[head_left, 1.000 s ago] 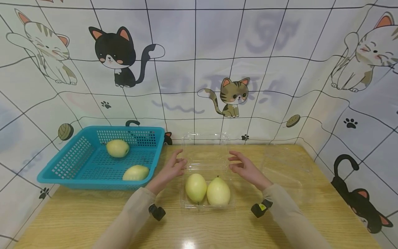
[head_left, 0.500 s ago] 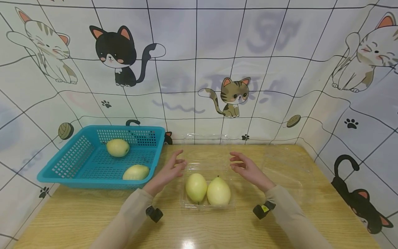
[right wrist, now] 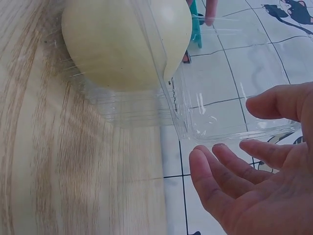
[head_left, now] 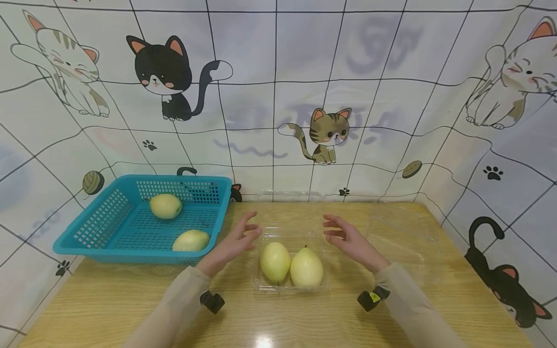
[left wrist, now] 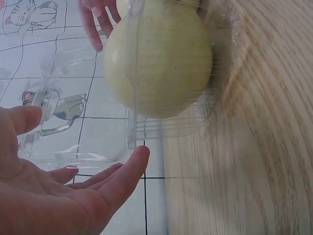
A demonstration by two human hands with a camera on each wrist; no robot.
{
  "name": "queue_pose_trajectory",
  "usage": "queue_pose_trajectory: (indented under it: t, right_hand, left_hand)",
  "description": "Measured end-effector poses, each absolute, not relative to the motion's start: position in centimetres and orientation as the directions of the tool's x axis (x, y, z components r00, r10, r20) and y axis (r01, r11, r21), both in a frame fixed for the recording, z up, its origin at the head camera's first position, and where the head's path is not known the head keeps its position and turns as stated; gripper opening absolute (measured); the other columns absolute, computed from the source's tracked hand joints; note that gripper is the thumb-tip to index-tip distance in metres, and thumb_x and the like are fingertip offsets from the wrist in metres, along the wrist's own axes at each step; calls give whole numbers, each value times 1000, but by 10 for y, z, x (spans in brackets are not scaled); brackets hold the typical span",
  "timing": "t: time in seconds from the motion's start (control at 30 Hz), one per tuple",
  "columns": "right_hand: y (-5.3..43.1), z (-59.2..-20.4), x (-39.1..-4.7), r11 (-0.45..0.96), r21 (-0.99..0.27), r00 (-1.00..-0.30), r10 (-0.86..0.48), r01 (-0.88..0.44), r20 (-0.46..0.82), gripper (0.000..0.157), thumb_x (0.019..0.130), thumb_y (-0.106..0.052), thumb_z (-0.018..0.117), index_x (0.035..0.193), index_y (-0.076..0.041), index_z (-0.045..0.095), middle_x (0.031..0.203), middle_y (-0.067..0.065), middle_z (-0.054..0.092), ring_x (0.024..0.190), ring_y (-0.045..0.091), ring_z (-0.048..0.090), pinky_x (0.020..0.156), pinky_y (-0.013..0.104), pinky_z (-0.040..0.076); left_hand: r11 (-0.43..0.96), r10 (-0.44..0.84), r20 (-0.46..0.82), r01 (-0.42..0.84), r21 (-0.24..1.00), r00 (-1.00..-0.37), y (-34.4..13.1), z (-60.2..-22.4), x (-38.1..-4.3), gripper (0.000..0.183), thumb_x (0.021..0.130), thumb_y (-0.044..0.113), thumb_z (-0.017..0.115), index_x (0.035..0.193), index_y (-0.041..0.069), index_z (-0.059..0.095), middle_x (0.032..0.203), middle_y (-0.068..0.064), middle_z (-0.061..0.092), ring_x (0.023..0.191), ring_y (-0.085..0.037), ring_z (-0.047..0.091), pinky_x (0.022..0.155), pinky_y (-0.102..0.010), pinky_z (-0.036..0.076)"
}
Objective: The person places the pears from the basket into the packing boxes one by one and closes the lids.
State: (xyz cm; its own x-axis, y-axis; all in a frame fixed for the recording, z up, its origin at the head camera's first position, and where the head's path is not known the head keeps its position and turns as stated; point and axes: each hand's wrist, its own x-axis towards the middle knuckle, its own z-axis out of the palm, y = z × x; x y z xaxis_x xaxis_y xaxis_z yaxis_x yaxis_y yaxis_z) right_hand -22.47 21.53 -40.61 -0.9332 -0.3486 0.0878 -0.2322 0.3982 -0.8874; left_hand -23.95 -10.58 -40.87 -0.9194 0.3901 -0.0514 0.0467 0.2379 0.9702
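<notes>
A clear plastic clamshell box stands unfolded on the table, its lid (head_left: pixel 290 215) raised at the back and its base (head_left: pixel 291 289) toward me. Two yellow-green pears, a left one (head_left: pixel 275 262) and a right one (head_left: pixel 306 267), sit side by side in the base. My left hand (head_left: pixel 235 241) hovers left of the lid, fingers loosely bent and holding nothing. Opposite it, my right hand (head_left: pixel 358 244) is held palm inward in the same way. Both wrist views show the lid (left wrist: pixel 88 112) between thumb and fingers, with its wall (right wrist: pixel 234 128) close to the fingertips.
A blue perforated basket (head_left: pixel 143 256) on the left contains two more pears, one at the back (head_left: pixel 166 206) and one near its front right corner (head_left: pixel 191 240). Another clear plastic box (head_left: pixel 402 241) lies to the right. A cat-patterned wall covering (head_left: pixel 252 106) rises behind the table.
The lid's upper edge stands slightly lower than before. Both hands have shifted a little outward, away from each other. The pears and basket have stayed in place.
</notes>
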Motion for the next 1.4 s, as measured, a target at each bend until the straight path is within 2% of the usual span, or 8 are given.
queue_pose_trajectory:
  t: [0.33, 0.7, 0.97, 1.2, 1.4]
  right_hand:
    - [217, -407, -216, 384, -887, -923, -369, -256, 107, 55, 98, -1, 52, 147, 4, 28, 139, 29, 40, 124, 46, 45, 97, 48, 45]
    - [217, -407, -208, 382, -888, -921, -374, -257, 106, 57, 98, 1, 51, 149, 3, 27, 143, 30, 37, 126, 47, 43, 97, 49, 44]
    - [218, -407, -204, 381, -886, -915, -389, -264, 105, 58, 97, 1, 52, 149, 3, 26, 144, 32, 35, 126, 49, 41, 98, 50, 43]
    - [218, -406, -200, 397, -876, -912, -398, -273, 104, 60, 96, 1, 53, 149, 3, 25, 143, 32, 34, 126, 49, 41, 99, 52, 41]
    - [220, -403, -193, 455, -858, -912, -407, -240, 40, 66, 97, -4, 55, 153, -5, 20, 146, 32, 31, 128, 49, 38, 101, 57, 36]
  left_hand:
    - [261, 407, -44, 70, 963, -912, -110, -411, -235, 62, 102, 24, 50, 154, 16, 17, 149, -28, 28, 130, -42, 39, 96, -49, 45]
    - [275, 441, -25, 108, 955, -897, -115, -409, -228, 61, 102, 23, 51, 153, 13, 19, 150, -28, 27, 131, -44, 38, 96, -48, 45]
    - [307, 446, -38, 113, 945, -894, -119, -408, -221, 65, 101, 32, 52, 155, 17, 18, 152, -26, 24, 130, -43, 40, 97, -46, 45]
    - [343, 443, -77, 90, 935, -893, -124, -407, -216, 66, 101, 39, 50, 156, 21, 19, 155, -19, 22, 131, -40, 40, 101, -52, 40]
    - [356, 461, -67, 115, 927, -885, -127, -407, -212, 63, 102, 39, 47, 155, 20, 20, 155, -20, 22, 133, -40, 36, 101, -50, 40]
